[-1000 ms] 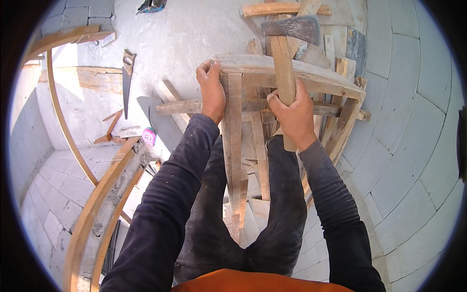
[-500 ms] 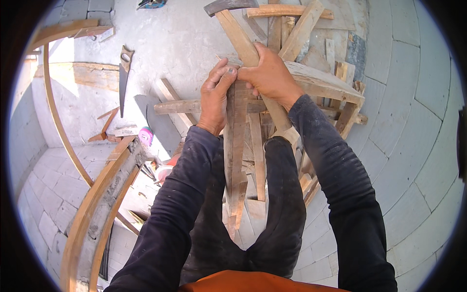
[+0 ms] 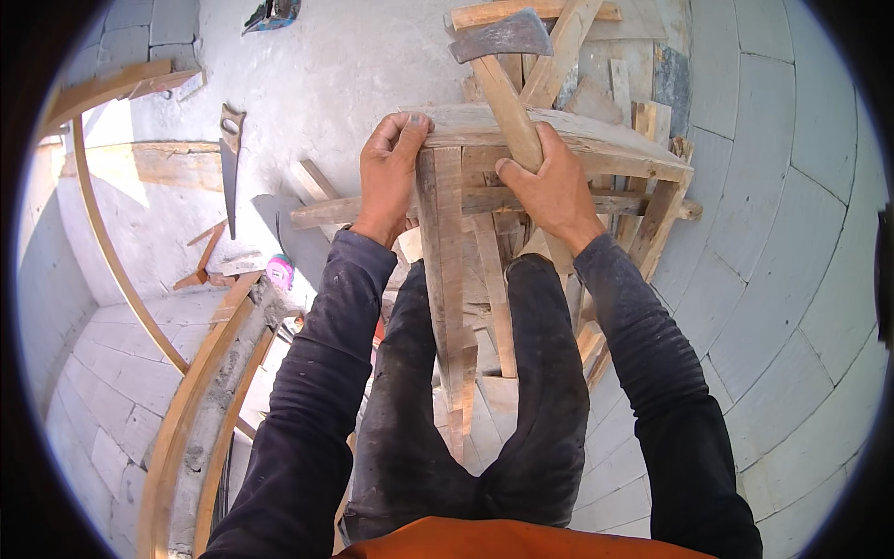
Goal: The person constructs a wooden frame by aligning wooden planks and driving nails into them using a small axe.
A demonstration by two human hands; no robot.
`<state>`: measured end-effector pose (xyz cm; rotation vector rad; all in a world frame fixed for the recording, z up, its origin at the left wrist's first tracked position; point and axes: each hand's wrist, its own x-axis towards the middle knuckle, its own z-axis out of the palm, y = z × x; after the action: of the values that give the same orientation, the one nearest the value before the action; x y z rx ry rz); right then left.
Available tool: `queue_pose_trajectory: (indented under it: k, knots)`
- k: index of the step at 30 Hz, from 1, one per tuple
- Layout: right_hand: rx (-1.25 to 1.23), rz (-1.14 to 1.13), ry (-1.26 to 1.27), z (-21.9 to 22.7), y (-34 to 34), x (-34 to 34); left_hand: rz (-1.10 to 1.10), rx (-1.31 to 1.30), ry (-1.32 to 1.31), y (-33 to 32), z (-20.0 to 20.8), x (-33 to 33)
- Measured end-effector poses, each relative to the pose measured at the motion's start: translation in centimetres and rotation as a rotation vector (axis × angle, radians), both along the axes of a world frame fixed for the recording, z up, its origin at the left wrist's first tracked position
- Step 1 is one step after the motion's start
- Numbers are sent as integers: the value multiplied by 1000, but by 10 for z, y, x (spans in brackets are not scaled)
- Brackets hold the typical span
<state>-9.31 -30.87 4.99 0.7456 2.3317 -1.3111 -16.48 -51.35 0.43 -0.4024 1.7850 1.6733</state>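
Observation:
My right hand [image 3: 556, 191] is closed around the wooden handle of a hatchet [image 3: 510, 107]. Its dark steel head [image 3: 503, 37] points away from me, above the far board [image 3: 568, 140] of a rough wooden frame. At the frame's far left corner, my left hand [image 3: 393, 168] grips the board's end, thumb on top and fingers curled at the side. I cannot see whether a small nail is between them. From that corner a long upright plank [image 3: 445, 270] runs down between my legs.
Loose timber offcuts [image 3: 545, 56] lie beyond and beneath the frame. On the left are a handsaw [image 3: 230, 168], a pink tape measure [image 3: 278, 271] and a concrete-filled wooden form [image 3: 209, 410]. Grey block walling [image 3: 773, 224] curves along the right.
My hands have moved apart. The right hand and hatchet have shifted right, the blade turning broadside into view. My left hand has moved slightly left, to the frame's corner.

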Motion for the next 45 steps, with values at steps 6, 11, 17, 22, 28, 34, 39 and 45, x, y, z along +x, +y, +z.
queue_pose_trajectory:
  k: [6,11,17,22,28,34,39,45]
  knots:
    - [-50,-24,-64,1,-1,25,-201,-70,10,8,0,-15]
    - [-29,12,-69,7,11,30,-303,-118,-34,11,0,-24]
    - [-19,184,-23,34,37,17,-342,-159,-4,8,-7,-26]
    - [73,331,61,50,56,-7,-341,-144,-1,6,-10,-27]
    - [164,483,41,51,81,-37,-296,-88,-76,10,-8,-27]
    - [178,639,-104,58,82,-58,-314,-93,-73,4,-12,-28]
    - [196,553,-6,57,80,-61,-331,-111,-37,6,-15,-28]
    - [120,523,-181,77,72,-79,-342,-129,-48,2,-16,-29]
